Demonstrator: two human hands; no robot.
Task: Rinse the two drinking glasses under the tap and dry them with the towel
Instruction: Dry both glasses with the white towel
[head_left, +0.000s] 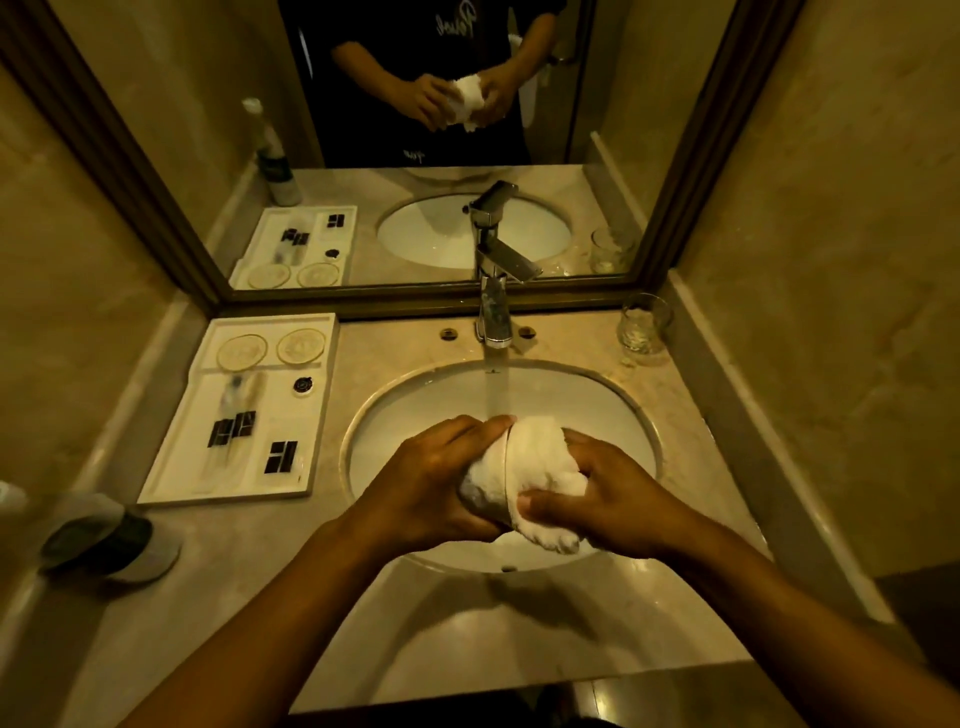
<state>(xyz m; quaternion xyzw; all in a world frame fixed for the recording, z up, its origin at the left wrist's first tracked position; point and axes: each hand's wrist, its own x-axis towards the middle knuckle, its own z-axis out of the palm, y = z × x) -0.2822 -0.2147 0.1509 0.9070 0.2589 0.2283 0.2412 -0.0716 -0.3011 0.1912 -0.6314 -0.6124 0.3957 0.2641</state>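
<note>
Head view: clear drinking glass (485, 501) lies on its side over round white basin (613, 410), mouth toward right hand (597, 506), which pushes fluffy white towel (540, 470) in, fingers curled. Left hand (426, 486) grips glass base. Chrome tap (493, 312) running beyond hands; second clear glass (644, 325) upright, far right.

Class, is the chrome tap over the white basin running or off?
Running: a stream of water falls from the chrome tap into the white basin.

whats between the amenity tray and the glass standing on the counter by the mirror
In the head view, the running tap stands between the tray and the standing glass, with bare counter either side.
</note>
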